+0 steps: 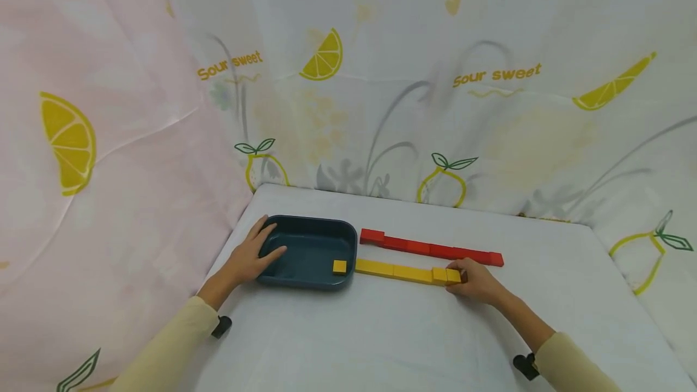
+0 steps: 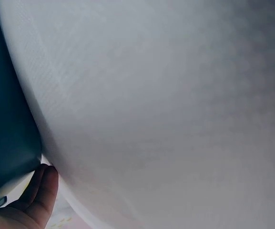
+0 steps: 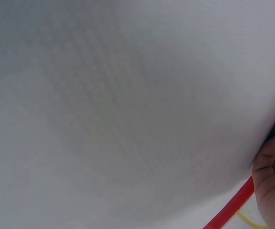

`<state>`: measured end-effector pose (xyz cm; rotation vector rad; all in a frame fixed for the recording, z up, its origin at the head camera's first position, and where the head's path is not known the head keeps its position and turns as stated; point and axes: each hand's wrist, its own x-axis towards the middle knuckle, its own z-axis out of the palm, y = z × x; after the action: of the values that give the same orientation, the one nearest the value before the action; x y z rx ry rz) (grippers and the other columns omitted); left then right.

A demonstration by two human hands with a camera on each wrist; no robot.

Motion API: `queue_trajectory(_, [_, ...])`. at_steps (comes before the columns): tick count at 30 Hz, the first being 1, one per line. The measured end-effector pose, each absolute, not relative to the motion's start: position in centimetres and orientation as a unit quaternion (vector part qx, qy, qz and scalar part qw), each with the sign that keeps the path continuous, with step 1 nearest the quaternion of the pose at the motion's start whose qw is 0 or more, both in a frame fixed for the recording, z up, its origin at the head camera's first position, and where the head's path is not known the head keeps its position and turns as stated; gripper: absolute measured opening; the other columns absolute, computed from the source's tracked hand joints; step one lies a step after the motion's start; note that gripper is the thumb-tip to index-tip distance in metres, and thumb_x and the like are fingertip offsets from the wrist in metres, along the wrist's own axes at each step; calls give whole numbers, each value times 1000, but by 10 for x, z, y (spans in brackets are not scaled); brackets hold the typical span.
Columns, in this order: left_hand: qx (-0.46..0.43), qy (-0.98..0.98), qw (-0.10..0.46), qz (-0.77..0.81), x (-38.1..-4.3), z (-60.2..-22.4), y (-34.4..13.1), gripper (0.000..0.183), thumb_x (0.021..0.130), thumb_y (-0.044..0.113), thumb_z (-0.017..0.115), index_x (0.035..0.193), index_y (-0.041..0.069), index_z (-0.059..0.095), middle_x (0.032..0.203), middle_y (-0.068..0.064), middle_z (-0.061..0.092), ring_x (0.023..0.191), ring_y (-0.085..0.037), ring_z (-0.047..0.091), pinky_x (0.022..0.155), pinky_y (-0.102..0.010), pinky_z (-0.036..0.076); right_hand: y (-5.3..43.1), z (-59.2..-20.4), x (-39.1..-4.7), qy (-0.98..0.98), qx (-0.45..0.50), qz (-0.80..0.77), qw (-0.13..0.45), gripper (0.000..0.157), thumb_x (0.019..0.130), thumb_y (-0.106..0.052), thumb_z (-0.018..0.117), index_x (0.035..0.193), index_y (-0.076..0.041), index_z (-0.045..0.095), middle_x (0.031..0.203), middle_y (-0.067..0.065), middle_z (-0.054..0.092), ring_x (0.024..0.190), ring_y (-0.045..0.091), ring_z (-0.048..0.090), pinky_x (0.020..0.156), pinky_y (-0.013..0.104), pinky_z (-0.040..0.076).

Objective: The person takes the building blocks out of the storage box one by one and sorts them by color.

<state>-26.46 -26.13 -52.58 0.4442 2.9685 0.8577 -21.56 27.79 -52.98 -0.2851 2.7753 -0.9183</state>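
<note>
A dark blue rectangular tray (image 1: 299, 287) stands on the white table. My left hand (image 1: 247, 259) rests at its left side with spread fingers, the thumb reaching over the inside. In the left wrist view, fingers (image 2: 44, 191) show beside the tray's outer wall (image 2: 8, 114). One small yellow block (image 1: 340, 267) lies in the tray's near right corner. From the tray's right side runs a row of yellow blocks (image 1: 376, 268). At the row's right end, my right hand (image 1: 476, 283) pinches the last yellow block (image 1: 452, 276) between thumb and fingers.
Behind the yellow row lies a roughly parallel row of red blocks (image 1: 418, 248), its right end just past my right hand. A lemon-print cloth (image 1: 370, 107) hangs behind the table, and a pinkish cloth (image 1: 125, 198) hangs at the left.
</note>
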Motion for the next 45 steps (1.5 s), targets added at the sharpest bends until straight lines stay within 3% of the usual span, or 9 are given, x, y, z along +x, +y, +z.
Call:
queue_trajectory(4, [138, 951, 8, 276, -266, -524, -260, 81, 95, 58, 54, 155, 10, 30, 166, -13, 10, 140, -45, 37, 105, -68, 35, 279, -528, -217, 942, -101, -305, 101, 44, 79, -21, 83, 116, -5, 67, 97, 2, 60, 80, 15, 51, 64, 20, 49])
queue_trajectory(9, [148, 950, 14, 274, -268, -524, -255, 82, 95, 60, 52, 156, 11, 29, 167, -12, 8, 142, -44, 36, 105, -67, 36, 285, -515, -213, 947, -110, -291, 84, 63, 73, -33, 87, 124, -6, 62, 109, 9, 62, 86, 16, 52, 65, 20, 50])
queue_trajectory(14, [145, 952, 5, 269, -267, -521, -259, 80, 95, 58, 53, 155, 10, 31, 166, -14, 10, 140, -45, 38, 104, -67, 36, 270, -486, -218, 947, -154, -280, -6, 62, 80, -38, 81, 130, -7, 60, 122, 14, 59, 90, 23, 58, 72, 31, 58])
queue_trajectory(17, [142, 952, 0, 270, -267, -519, -262, 79, 96, 57, 54, 155, 9, 31, 166, -14, 10, 140, -45, 38, 104, -68, 36, 245, -469, -226, 948, -199, -243, -54, 69, 86, -40, 75, 144, -12, 49, 146, 16, 44, 113, 31, 58, 91, 50, 55])
queue_trajectory(20, [145, 951, 1, 272, -267, -520, -262, 79, 96, 57, 53, 155, 8, 31, 166, -14, 9, 142, -44, 35, 106, -67, 35, 217, -460, -231, 952, -239, -182, -66, 84, 88, -46, 71, 156, -20, 29, 165, 13, 14, 136, 38, 40, 106, 64, 39])
queue_trajectory(22, [148, 951, 0, 273, -267, -522, -260, 79, 96, 57, 53, 155, 8, 31, 166, -14, 10, 142, -45, 35, 105, -68, 35, 199, -461, -233, 952, -258, -152, -62, 90, 88, -50, 68, 159, -25, 19, 168, 10, -1, 143, 39, 29, 111, 67, 30])
queue_trajectory(25, [153, 950, 1, 274, -266, -526, -254, 79, 96, 57, 52, 154, 8, 32, 166, -15, 11, 142, -44, 35, 105, -67, 36, 176, -468, -232, 951, -269, -144, -44, 91, 89, -54, 65, 160, -31, 13, 168, 7, -10, 146, 39, 23, 115, 66, 24])
queue_trajectory(35, [158, 949, 15, 271, -261, -534, -247, 79, 96, 58, 52, 154, 9, 33, 166, -13, 11, 137, -42, 45, 103, -64, 40, 126, -484, -228, 938, -283, -199, 12, 84, 91, -58, 59, 159, -32, 18, 168, 2, -8, 149, 37, 21, 115, 63, 28])
queue_trajectory(45, [142, 950, 2, 277, -258, -526, -259, 76, 97, 57, 51, 154, 9, 33, 166, -13, 11, 139, -43, 41, 105, -66, 37, 76, -481, -251, 859, -343, -371, 83, 79, 94, -38, 66, 155, -8, 26, 164, 10, 18, 145, 33, 36, 111, 50, 41])
